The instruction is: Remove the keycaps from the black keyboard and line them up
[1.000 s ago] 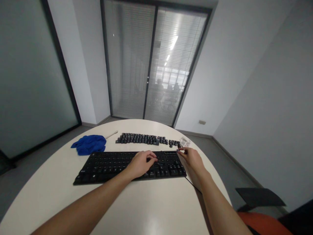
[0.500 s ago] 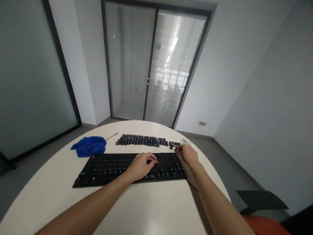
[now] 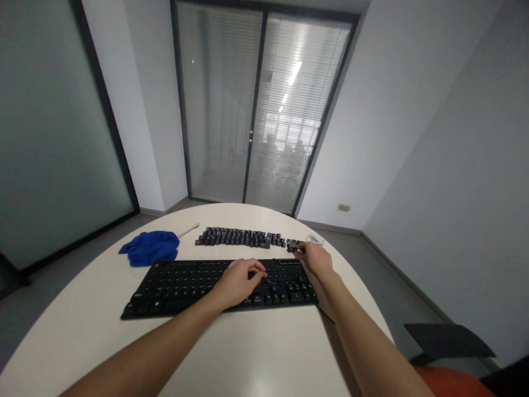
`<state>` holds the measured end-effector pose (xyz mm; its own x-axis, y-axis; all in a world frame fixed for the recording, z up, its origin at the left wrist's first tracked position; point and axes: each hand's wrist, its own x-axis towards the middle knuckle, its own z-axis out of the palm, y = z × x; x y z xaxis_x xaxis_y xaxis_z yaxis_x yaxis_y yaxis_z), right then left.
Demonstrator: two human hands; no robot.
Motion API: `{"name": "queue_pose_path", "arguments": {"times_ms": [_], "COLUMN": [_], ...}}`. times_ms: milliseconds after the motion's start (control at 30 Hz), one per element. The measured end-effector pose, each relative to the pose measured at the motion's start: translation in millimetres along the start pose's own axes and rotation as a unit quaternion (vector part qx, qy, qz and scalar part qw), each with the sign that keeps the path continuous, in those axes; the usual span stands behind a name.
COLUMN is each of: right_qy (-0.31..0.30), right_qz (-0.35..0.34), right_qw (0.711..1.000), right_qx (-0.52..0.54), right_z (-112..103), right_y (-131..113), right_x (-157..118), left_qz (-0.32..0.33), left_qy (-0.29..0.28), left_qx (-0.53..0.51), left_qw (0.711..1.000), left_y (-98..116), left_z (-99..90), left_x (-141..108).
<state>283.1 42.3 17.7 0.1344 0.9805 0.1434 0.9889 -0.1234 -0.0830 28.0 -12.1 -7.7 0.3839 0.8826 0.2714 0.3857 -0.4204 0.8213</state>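
Note:
The black keyboard (image 3: 185, 284) lies in front of me on the table, with many bare spots where keys go. Over its right-middle part rests my left hand (image 3: 238, 280), fingers loosely curved, a gap between thumb and forefinger, nothing visible in it. Beyond the keyboard's upper right corner, my right hand (image 3: 314, 258) pinches a thin, shiny metal tool (image 3: 292, 246), too small to name exactly. The tool's tip is among a small group of loose black keycaps (image 3: 290, 242). More keycaps (image 3: 235, 237) stand in rows behind the keyboard.
A crumpled blue cloth (image 3: 152, 248) lies at the left, beside a pale, thin-handled brush (image 3: 189, 229). A small clear plastic piece (image 3: 314, 239) sits past my right hand. The round white table (image 3: 248, 353) has a chair (image 3: 448, 342) at its right, and a cable (image 3: 326, 315) leaves the keyboard.
My right hand has shifted slightly left toward the small keycap group, bringing the tool down among the caps. My left hand has stayed in place.

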Motion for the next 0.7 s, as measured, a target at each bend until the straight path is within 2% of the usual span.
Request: {"name": "queue_pose_path", "arguments": {"times_ms": [300,433,567,700], "right_qy": [0.003,0.012,0.06,0.117], "right_qz": [0.004,0.002,0.01,-0.009], "right_qw": [1.0,1.0,0.993,0.97], "right_qx": [0.005,0.014,0.096,0.215], "right_z": [-1.7,-9.0,-28.5,-51.1], "right_y": [-1.9,-1.1,-3.2,-10.1], "right_x": [-0.6,-2.5,-7.6,-21.7], "left_qz": [-0.001,-0.001,0.013,0.073], "left_qy": [0.003,-0.001,0.008,-0.011], "left_qx": [0.006,0.004,0.058,0.159], "left_qw": [1.0,1.0,0.998,0.985], "left_y": [0.2,-0.1,6.1,16.2], "left_z": [-0.9,-0.9,-3.0,-4.9], "left_x": [0.0,0.6,-2.5,-11.8]}}
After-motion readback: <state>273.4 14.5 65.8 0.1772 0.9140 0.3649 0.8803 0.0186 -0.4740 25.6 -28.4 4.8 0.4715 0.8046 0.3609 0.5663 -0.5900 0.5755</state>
